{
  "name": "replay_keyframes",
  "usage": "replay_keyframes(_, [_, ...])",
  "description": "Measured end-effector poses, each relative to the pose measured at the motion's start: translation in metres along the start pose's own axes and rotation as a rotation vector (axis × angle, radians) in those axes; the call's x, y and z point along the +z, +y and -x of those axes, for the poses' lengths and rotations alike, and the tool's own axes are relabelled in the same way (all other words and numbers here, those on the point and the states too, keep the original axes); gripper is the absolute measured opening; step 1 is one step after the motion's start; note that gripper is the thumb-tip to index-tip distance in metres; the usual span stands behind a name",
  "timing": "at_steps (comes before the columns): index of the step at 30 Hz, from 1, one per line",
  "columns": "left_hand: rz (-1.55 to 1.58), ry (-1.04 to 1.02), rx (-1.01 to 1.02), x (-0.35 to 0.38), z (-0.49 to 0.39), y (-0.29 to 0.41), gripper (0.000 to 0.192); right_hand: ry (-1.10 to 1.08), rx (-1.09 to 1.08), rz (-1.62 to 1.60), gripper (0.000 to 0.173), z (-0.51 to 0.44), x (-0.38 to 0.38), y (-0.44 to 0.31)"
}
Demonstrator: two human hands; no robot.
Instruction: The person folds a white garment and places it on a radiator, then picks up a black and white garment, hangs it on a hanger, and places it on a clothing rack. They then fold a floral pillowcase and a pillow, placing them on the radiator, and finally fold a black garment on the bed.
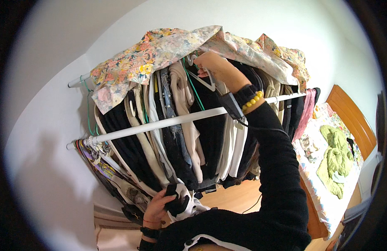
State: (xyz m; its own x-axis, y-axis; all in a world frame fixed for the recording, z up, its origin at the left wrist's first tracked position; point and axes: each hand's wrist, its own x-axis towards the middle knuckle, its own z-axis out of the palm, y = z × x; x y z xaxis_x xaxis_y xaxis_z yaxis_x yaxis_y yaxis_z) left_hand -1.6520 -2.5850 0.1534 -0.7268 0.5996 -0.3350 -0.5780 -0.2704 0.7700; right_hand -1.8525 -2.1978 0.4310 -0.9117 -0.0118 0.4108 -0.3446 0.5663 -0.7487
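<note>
My right hand reaches up under the edge of a floral cloth cover, its fingers curled on a white clothes hanger among the hanging clothes. A yellow bead bracelet and a dark strap with a small black device are on that wrist. Low in front of my body, my left hand grips a black-and-white garment. Part of this garment is hidden by my black sleeve. Behind it hang a denim garment, a beige knit garment and several black and white clothes.
A white front rail crosses before the clothes. Belts and straps hang at its left end, a pink cloth at its right. A bed with a green garment stands at right. A cable crosses the wooden floor.
</note>
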Motion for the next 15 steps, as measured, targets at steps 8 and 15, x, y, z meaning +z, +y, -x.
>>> replay_keyframes(8, [-0.002, -0.16, 0.271, 0.006, -0.005, 0.03, 0.048, 0.051, 0.144, -0.451, 0.012, 0.162, -0.038, -0.071])
replay_keyframes(15, [0.027, -0.203, 0.364, 0.008, -0.024, 0.048, 0.048, 0.344, 0.058, -0.607, 0.037, 0.351, -0.009, -0.105])
